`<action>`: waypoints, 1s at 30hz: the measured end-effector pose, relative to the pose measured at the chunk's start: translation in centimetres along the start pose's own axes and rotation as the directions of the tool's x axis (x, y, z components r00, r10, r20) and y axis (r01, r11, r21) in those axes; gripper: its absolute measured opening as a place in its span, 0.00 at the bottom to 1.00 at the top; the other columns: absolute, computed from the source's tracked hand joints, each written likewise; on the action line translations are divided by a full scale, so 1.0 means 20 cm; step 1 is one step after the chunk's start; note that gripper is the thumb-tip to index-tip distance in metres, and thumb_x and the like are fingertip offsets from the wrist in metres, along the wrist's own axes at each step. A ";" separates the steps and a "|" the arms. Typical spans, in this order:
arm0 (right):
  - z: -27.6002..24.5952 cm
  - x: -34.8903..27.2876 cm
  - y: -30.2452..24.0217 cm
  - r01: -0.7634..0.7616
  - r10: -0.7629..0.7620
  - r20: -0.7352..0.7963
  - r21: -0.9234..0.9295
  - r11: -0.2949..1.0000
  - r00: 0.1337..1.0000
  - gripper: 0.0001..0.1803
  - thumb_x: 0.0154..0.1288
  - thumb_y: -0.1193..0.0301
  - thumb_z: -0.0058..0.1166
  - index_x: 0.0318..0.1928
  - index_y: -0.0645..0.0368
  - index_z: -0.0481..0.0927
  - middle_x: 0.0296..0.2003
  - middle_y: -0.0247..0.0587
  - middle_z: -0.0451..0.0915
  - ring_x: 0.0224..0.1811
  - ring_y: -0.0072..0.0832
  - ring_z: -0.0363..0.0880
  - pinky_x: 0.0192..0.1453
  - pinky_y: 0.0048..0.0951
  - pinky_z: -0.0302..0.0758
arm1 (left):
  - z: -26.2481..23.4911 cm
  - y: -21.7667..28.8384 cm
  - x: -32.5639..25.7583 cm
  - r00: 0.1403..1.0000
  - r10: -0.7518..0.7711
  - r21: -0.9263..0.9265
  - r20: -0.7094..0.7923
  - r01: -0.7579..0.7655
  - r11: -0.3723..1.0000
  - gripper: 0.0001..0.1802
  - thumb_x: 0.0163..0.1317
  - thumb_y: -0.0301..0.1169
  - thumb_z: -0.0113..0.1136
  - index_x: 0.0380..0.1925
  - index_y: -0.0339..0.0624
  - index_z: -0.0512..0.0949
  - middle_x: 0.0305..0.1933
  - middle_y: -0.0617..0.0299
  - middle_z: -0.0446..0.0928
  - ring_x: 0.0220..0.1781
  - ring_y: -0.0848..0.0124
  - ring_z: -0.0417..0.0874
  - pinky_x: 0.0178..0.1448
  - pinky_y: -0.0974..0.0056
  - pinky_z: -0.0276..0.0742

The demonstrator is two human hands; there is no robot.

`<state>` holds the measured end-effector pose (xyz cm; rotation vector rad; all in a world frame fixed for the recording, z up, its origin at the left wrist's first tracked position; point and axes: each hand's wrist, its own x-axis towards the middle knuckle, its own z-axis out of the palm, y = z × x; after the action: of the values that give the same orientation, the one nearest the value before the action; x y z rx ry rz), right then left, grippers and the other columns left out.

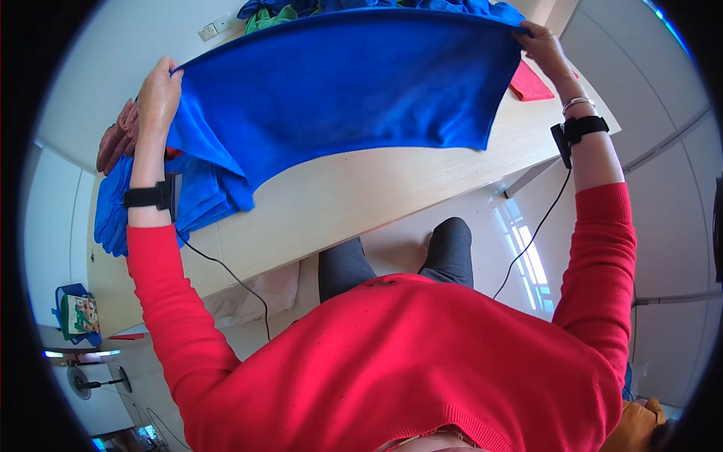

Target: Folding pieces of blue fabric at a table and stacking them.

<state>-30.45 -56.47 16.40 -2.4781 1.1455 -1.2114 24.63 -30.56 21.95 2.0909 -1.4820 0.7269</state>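
A blue cloth (354,83), towel-like, is stretched out between my two raised hands above the table. My left hand (160,98) pinches its upper left corner, and my right hand (542,49) grips the upper right corner. The top edge runs nearly taut from hand to hand while the lower part hangs down. Below my left forearm lies a stack of folded blue cloths (199,200), partly covered by the hanging left side of the held one. A folded red cloth (531,83) rests on the table beneath my right hand.
Along the far side of the pale wooden table (331,196) is a heap of blue and green cloths (271,16). Brownish-pink folded cloths (119,139) sit at its left end. A bag (77,313) stands beyond the left edge. Thin black cables hang from both wrist straps.
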 end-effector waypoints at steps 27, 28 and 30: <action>0.08 -0.46 0.03 -0.526 0.511 0.168 0.061 0.848 0.843 0.22 0.59 0.83 0.44 0.50 0.50 0.80 0.25 0.30 0.74 0.29 0.15 0.71 0.35 0.19 0.71 | 0.19 0.03 -0.52 0.926 0.236 -0.251 0.294 -0.163 0.954 0.07 0.52 0.18 0.56 0.31 0.38 0.72 0.34 0.53 0.73 0.39 0.56 0.76 0.42 0.59 0.72; 0.05 -0.48 0.03 -0.552 0.534 0.190 0.052 0.832 0.824 0.22 0.59 0.84 0.43 0.50 0.51 0.80 0.25 0.30 0.74 0.29 0.15 0.71 0.35 0.19 0.71 | 0.19 0.06 -0.53 0.913 0.242 -0.261 0.328 -0.158 0.952 0.07 0.50 0.18 0.57 0.31 0.38 0.72 0.34 0.53 0.73 0.40 0.56 0.76 0.42 0.59 0.72; 0.04 -0.52 0.05 -0.610 0.579 0.217 0.119 0.783 0.786 0.22 0.59 0.84 0.43 0.49 0.51 0.81 0.26 0.30 0.74 0.29 0.16 0.71 0.36 0.19 0.71 | 0.19 0.07 -0.57 0.894 0.245 -0.261 0.374 -0.152 0.953 0.08 0.49 0.18 0.57 0.30 0.38 0.72 0.35 0.54 0.73 0.41 0.56 0.76 0.43 0.58 0.72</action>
<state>-34.41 -50.01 9.12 -1.8084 1.5261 -0.8483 20.76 -25.34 11.70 2.0081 -1.9238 0.1768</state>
